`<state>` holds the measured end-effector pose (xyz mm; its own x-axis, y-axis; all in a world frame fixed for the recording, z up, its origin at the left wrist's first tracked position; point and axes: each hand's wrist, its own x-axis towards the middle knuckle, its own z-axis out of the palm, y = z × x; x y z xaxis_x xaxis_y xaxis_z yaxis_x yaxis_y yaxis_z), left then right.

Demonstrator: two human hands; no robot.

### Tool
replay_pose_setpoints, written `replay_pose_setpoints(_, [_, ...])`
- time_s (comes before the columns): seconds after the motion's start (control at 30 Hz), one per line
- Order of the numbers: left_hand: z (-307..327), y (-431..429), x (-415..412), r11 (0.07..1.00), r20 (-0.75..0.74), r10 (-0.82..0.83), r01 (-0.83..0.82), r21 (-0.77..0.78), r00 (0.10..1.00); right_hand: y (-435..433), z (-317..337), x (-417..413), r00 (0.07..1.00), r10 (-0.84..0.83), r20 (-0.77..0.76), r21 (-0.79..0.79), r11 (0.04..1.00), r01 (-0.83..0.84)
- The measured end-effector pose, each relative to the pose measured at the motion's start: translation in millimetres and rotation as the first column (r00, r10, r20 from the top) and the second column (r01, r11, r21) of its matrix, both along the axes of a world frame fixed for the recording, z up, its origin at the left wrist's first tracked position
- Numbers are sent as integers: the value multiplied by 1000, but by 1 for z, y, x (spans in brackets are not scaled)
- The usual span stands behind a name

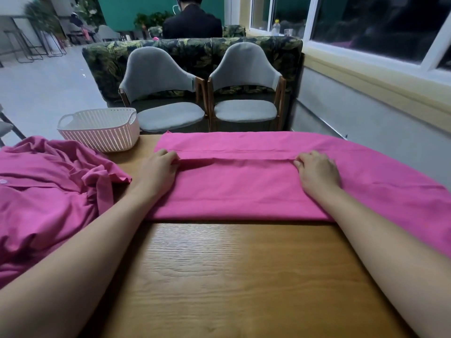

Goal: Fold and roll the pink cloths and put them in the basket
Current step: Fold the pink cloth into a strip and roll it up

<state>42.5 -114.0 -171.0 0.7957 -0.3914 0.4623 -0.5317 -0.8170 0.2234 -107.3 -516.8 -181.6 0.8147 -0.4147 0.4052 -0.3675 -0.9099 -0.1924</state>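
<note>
Mid-frame, my left hand (158,173) and right hand (317,173) each pinch the folded edge of the pink cloth (244,189), which looks light and limp, best gripped near both ends.

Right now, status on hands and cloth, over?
Left hand, right hand pinch folded edge of flat pink cloth. White perforated plastic basket far left. Crumpled pink cloth heap beside it.

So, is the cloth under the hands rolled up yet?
No: the pink cloth lies flat across the wooden table, with left hand and right hand gripping only its folded edge.
</note>
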Motion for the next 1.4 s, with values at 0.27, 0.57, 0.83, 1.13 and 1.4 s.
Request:
replay_pose_setpoints(0.27, [-9, 11, -24, 996, -32, 32, -34, -77, 999, 3, 0, -20, 1000, 17, -13, 46, 999, -17])
replay_pose_setpoints(0.57, [-13, 39, -88, 989, -66, 34, -43, -140, 997, 19, -1, -81, 997, 72, 12, 63, 995, -72])
replay_pose_setpoints(0.83, [-8, 64, -165, 977, -132, -7, -22, -213, 991, 38, -4, -150, 994, 111, 19, 63, 992, -112])
replay_pose_setpoints(1.13, [-5, 78, -196, 965, -175, 21, -66, -253, 984, 47, 1, -182, 986, 153, 71, 133, 978, -161])
replay_pose_setpoints(1.4, [25, 84, -181, 907, -135, -6, -51, -417, 991, 49, 46, -188, 951, 135, 278, 132, 975, -177])
